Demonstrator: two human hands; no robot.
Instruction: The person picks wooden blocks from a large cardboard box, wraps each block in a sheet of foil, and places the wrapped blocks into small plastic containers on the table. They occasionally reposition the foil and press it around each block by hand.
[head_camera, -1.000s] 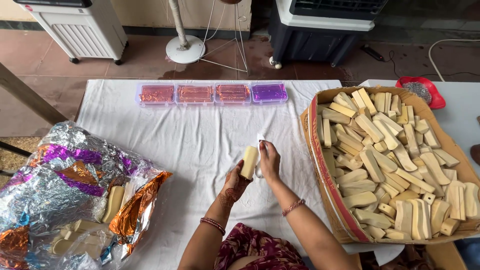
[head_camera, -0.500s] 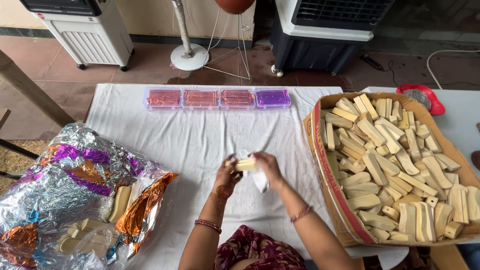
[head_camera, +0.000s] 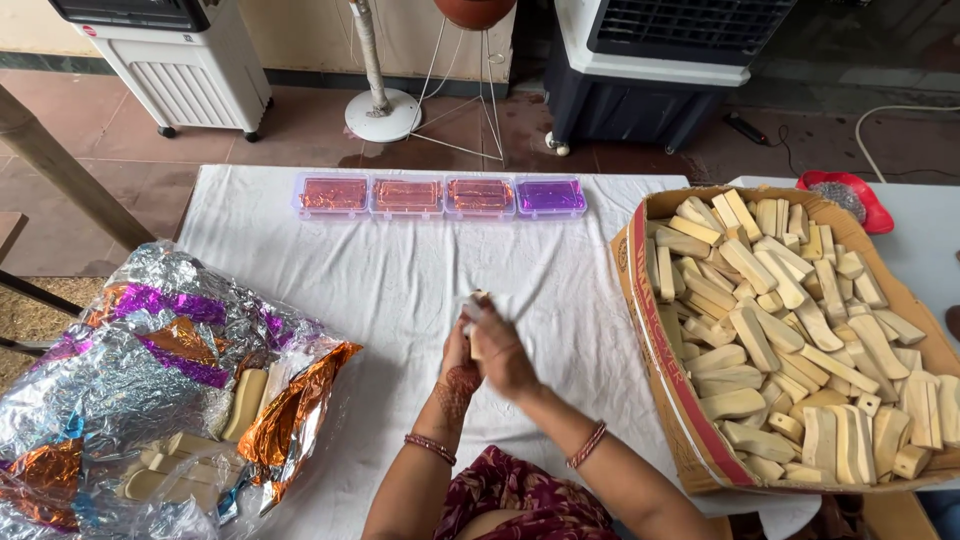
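Observation:
Both my hands meet over the middle of the white tablecloth (head_camera: 400, 290). My left hand (head_camera: 458, 365) and my right hand (head_camera: 505, 352) are closed together around one pale cream bar (head_camera: 477, 303) with a bit of white wrap on it. Only the bar's top end shows above my fingers. A cardboard box (head_camera: 655, 345) full of several similar cream bars (head_camera: 760, 330) stands just to the right of my right hand.
A crumpled silver, purple and orange foil bag (head_camera: 150, 370) with several bars in it lies at the left. Several clear lidded cases (head_camera: 440, 195) with red and purple contents line the far table edge. A red dish (head_camera: 845, 195) sits far right. Coolers and a fan base stand on the floor beyond.
My hands have shifted slightly left and closed tighter over the bar, which now stands more upright and is mostly hidden; earlier it lay sideways and was more exposed.

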